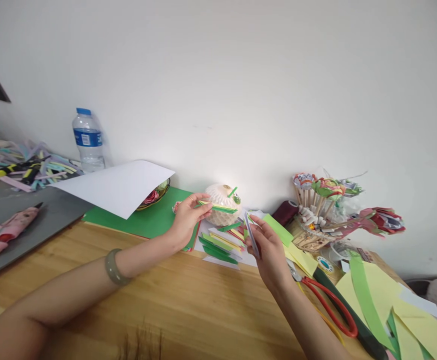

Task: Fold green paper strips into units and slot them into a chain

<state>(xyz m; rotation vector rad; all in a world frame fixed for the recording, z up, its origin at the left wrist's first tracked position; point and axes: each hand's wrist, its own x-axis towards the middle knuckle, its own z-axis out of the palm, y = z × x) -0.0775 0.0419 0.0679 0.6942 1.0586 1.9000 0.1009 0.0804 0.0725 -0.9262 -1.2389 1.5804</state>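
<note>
My left hand (181, 222) pinches a thin stack of green and yellow paper strips (224, 208) between thumb and fingers. In my right hand (269, 250) is a folded white paper strip (252, 237), held on edge, with a bit of green showing beside it. Between and below the hands lies a pile of cut green, yellow and white paper strips (218, 248). Just behind the left hand's stack stands a round object in a white foam net (216, 192), with small green pieces on top.
Red-handled scissors (329, 300) lie by my right forearm, near scattered yellow and green paper (372, 290). Paper flowers (327, 187) stand in a basket (304, 237). Left are green sheets (166, 215), a white sheet (124, 185), a water bottle (87, 140) and a pink-gloved hand (12, 230).
</note>
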